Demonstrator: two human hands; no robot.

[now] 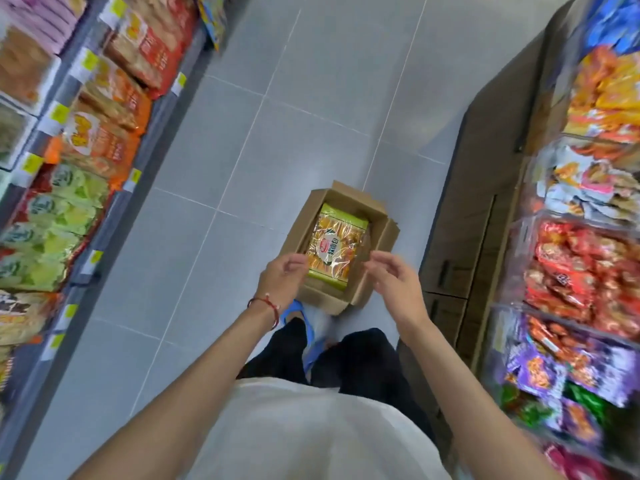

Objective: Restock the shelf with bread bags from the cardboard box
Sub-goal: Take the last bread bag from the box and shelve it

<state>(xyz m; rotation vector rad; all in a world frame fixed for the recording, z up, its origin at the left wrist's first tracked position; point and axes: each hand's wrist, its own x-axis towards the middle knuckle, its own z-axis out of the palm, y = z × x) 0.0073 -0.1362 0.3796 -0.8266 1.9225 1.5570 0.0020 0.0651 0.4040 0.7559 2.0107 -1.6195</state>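
An open cardboard box (323, 299) stands on the grey tiled floor just ahead of my feet. Inside it lies a bread bag (337, 242), clear plastic with yellow-green edges and a red logo. My left hand (282, 277), with a red string bracelet on the wrist, hovers at the bag's left edge with its fingers curled and apart. My right hand (394, 280) hovers at the bag's right edge, fingers loosely spread. Neither hand is closed around the bag. The shelf (104, 220) on the left holds green and orange bread bags (52, 233).
A narrow aisle of grey tiles (311, 81) runs ahead. Left shelves carry rows of packets with yellow price tags. On the right stand a wooden cabinet (485, 202) and clear bins of snack packets (588, 271). My blue sandal (304, 320) touches the box.
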